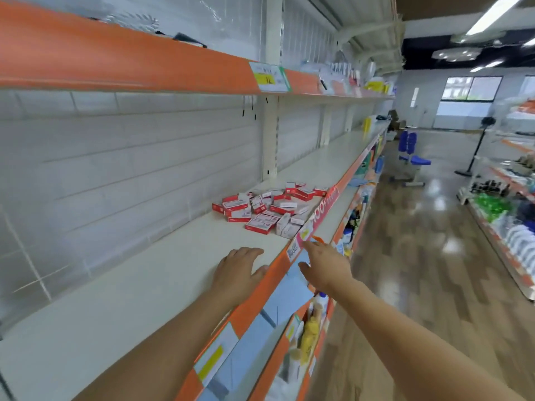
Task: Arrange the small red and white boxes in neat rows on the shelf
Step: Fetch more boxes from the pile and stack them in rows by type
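A: Fingers first, L hand?
B: Left hand (241, 272) lies palm down on the shelf (139, 290) near its front edge, fingers (249, 251) relaxed and slightly spread, holding nothing.
A: R hand?
B: Right hand (325, 266) is out in front of the shelf edge, fingers loosely extended, index tip close to the price tags (298, 244) on the orange strip (254, 302). Nothing held. Can't tell if it touches a tag, pic's blurry.
A: And the boxes?
B: Small red and white boxes (266, 208) sit in a loose heap further along the same shelf, beyond both hands & apart from them. Jumbled, some flat, some tilted, a few on others. No rows. Heap reaches close to the front edge.
A: Around that?
B: Upper shelf (115, 62) w/ orange front overhead. Lower shelves hold bottles (311, 331). Wood-look floor (419, 256) to the right, blue chair (411, 151) and standing fan (477, 146) down the aisle.
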